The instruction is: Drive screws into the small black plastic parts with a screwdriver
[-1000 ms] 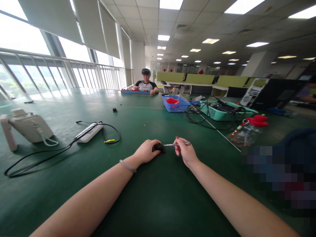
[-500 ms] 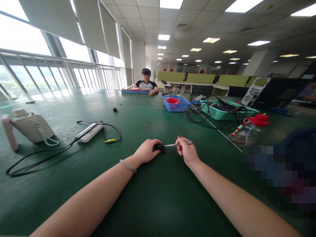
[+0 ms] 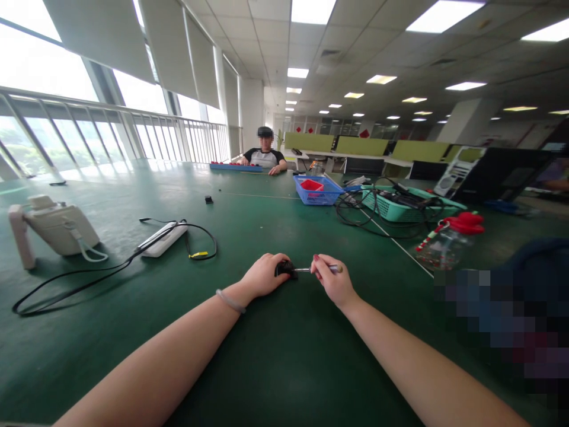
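On the green table (image 3: pixel 262 367), my left hand (image 3: pixel 265 276) is closed round a small black object (image 3: pixel 287 270), thumb at its near side. Much of that object is covered by my fingers, and its kind is unclear. A thin screwdriver (image 3: pixel 303 270) with a metal shaft is pinched in my right hand (image 3: pixel 332 280). Its shaft points left, and the tip meets the right side of the black object. The end of its handle sticks out behind my fingers.
To the left lie a white power bank (image 3: pixel 163 239) with a black cable and a beige device (image 3: pixel 62 228). At the right stand a blue basket (image 3: pixel 317 194), a green basket (image 3: pixel 391 207) with cables, and a red-lidded bottle (image 3: pixel 448 243). A person (image 3: pixel 265 155) sits opposite.
My right hand has shifted slightly left, bringing the screwdriver closer against the black object. My left hand stays put. Across the table, the person's long blue tray has slid left.
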`<action>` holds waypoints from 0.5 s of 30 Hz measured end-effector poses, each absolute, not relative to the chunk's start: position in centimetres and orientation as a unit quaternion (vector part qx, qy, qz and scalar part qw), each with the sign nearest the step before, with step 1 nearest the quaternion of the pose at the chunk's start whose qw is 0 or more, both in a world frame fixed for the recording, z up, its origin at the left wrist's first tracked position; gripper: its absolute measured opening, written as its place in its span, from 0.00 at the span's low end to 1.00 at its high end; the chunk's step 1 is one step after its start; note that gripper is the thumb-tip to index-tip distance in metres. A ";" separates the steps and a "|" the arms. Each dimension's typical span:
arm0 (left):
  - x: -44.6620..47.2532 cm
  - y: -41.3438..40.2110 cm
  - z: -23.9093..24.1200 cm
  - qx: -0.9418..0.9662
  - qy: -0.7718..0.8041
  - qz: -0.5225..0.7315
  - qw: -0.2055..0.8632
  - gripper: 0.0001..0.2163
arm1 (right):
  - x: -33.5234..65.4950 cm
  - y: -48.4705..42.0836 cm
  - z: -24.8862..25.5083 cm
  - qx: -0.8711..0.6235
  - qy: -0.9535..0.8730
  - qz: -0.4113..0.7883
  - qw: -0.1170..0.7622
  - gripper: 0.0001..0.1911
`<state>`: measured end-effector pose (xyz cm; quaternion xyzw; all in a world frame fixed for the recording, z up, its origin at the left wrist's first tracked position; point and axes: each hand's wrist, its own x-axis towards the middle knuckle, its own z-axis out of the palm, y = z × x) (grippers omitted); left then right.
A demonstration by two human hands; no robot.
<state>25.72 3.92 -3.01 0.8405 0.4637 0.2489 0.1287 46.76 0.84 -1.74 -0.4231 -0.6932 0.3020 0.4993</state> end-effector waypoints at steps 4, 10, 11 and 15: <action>25.7 4.0 -3.2 0.842 0.456 0.256 0.129 0.15 | 46.4 0.1 -1.1 -0.396 -0.771 0.195 0.459 0.20; 25.7 4.1 -3.3 0.834 0.472 0.254 0.132 0.17 | 46.3 -0.2 -0.8 -0.357 -0.800 0.156 0.457 0.18; 25.7 4.1 -3.4 0.834 0.473 0.254 0.131 0.17 | 46.3 -0.2 -0.8 -0.359 -0.797 0.155 0.461 0.17; 25.6 4.2 -3.5 0.832 0.476 0.255 0.131 0.17 | 46.4 -0.1 -1.1 -0.378 -0.780 0.157 0.474 0.17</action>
